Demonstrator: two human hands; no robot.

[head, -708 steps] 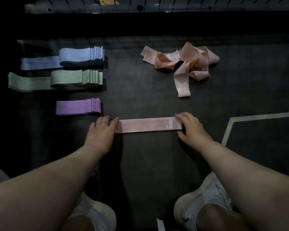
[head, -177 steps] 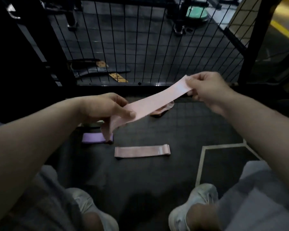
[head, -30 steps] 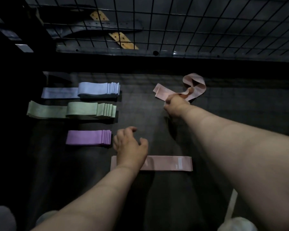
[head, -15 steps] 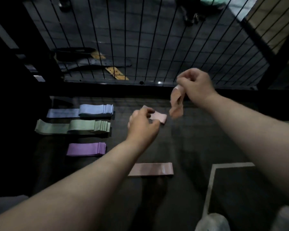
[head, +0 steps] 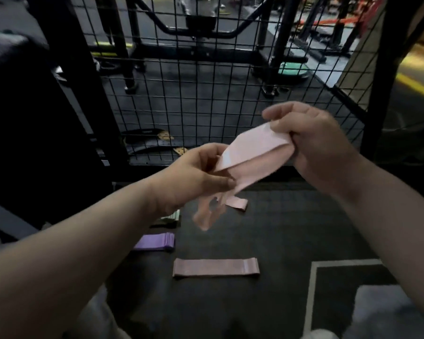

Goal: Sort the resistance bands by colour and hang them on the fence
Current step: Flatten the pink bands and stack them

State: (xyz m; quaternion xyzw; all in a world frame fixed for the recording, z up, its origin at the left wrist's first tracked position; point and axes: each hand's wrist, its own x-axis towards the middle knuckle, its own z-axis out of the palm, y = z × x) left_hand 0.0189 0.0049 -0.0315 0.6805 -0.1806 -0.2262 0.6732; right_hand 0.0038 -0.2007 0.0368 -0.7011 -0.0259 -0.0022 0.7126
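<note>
I hold a pink resistance band (head: 252,150) up in the air in front of the black wire fence (head: 206,77). My right hand (head: 318,143) pinches its upper right end. My left hand (head: 201,177) pinches its lower left part, and a loose loop hangs below that hand. On the dark floor lies a flat stack of pink bands (head: 216,267). Another pink band (head: 238,203) lies farther back, partly hidden. A purple stack (head: 157,242) and the end of a green stack (head: 173,216) show beside my left forearm.
A black post (head: 382,77) stands at the fence's right side and a dark panel (head: 34,118) fills the left. Gym machines stand beyond the fence. A white line (head: 313,289) marks the floor at the right. My knees show at the bottom.
Both hands have risen and come together on one pink band, now stretched between them. My view has tilted up toward the fence, hiding the blue stack.
</note>
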